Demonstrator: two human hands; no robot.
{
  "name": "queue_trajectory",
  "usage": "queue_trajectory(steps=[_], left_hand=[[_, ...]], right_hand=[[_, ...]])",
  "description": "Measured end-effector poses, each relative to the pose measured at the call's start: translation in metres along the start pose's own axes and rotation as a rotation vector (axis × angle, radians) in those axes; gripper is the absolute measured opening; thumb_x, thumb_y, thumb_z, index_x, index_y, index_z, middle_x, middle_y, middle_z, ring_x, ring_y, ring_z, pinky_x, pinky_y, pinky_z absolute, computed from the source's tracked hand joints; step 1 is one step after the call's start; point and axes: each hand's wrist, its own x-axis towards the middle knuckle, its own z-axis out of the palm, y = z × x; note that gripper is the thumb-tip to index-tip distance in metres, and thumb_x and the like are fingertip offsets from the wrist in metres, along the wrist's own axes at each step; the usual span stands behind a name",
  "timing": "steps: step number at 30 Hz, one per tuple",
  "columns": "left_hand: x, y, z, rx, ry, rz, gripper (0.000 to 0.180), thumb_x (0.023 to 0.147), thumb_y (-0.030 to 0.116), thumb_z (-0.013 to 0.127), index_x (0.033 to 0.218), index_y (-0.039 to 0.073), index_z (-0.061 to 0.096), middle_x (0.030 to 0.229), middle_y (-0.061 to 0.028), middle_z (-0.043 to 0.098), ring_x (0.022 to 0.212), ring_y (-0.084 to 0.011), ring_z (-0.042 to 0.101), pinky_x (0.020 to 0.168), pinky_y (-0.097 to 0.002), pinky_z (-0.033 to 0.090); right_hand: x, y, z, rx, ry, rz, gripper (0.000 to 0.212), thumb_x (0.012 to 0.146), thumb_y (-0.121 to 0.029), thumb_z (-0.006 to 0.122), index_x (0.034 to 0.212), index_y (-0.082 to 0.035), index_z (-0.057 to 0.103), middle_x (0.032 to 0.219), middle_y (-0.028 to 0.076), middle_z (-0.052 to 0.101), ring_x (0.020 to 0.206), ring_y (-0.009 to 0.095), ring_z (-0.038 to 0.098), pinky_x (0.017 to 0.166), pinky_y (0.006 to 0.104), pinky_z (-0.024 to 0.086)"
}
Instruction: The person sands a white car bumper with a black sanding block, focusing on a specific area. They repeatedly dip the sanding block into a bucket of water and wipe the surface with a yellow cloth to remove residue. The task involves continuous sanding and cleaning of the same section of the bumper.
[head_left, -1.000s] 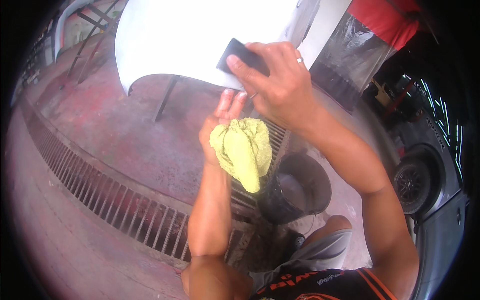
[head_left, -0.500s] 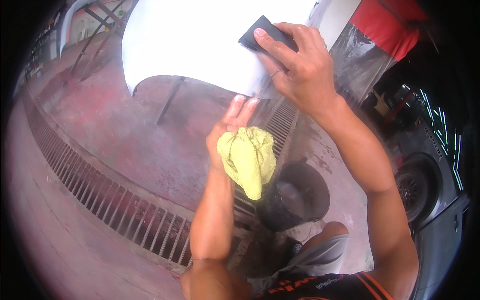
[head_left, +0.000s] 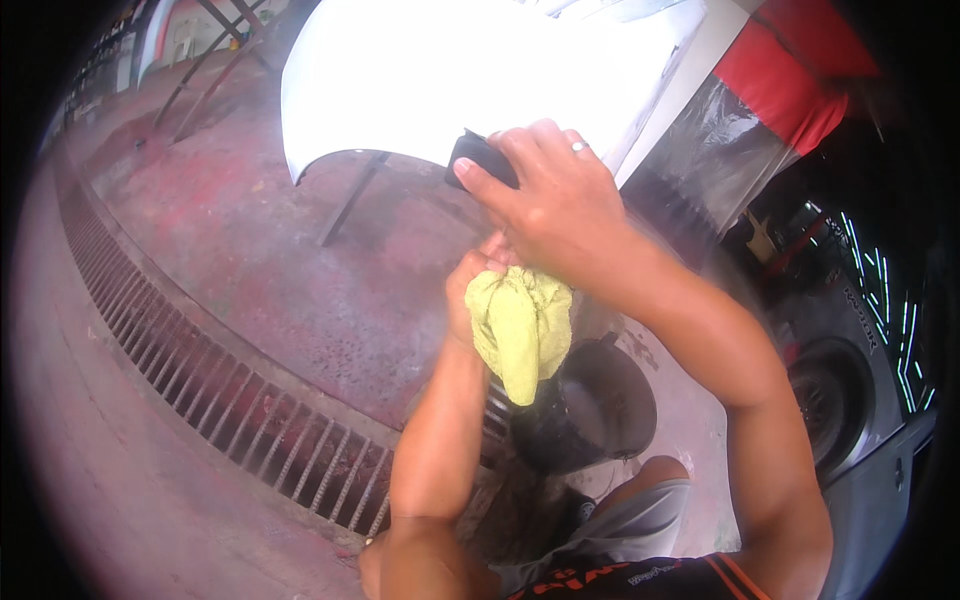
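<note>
My right hand (head_left: 565, 205) is closed round a black sanding block (head_left: 486, 160), thumb on its near face. The block is at the near edge of a glossy white car body panel (head_left: 400, 85); whether it touches the panel I cannot tell. Just below, my left hand (head_left: 466, 290) grips a crumpled yellow-green cloth (head_left: 520, 325), which hangs down from it. My right hand hides some of the left fingertips. The panel is tilted, with a curved cutout along its near side, and its surface is overexposed.
A black bucket (head_left: 648, 410) with cloudy liquid stands below the cloth. A metal drain grate (head_left: 220, 390) curves across the stained floor. Dark stand legs (head_left: 352, 205) show beneath the panel. At the right is a grey vehicle (head_left: 870, 480), with red and clear sheeting (head_left: 780, 80) behind.
My right hand has brought the block leftward and down to the panel's near edge. Less of my left fingertips shows now. The panel sits further right in view.
</note>
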Motion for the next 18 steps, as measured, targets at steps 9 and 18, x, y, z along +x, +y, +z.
queue_trajectory(steps=[9,18], left_hand=[[0.006,-0.013,0.028,0.032,0.153,0.027,0.09,0.073,0.021,0.057,0.158,-0.003,0.036,0.149,-0.0252,0.054,0.116,-0.0338,0.069,0.088,-0.0431,0.065],[0.007,-0.01,-0.005,-0.009,-0.047,-0.012,0.088,0.085,0.019,0.056,0.164,-0.005,0.024,0.16,-0.0261,0.043,0.134,-0.0374,0.056,0.106,-0.0472,0.055]], right_hand=[[-0.027,0.016,-0.004,0.043,0.038,-0.063,0.049,0.077,-0.021,0.08,0.126,-0.018,0.073,0.116,0.012,0.068,0.101,0.028,0.064,0.078,0.0416,0.054],[-0.025,0.067,-0.022,0.01,0.189,0.138,0.045,0.08,-0.012,0.086,0.124,-0.012,0.076,0.114,0.015,0.069,0.101,0.031,0.065,0.08,0.0436,0.056]])
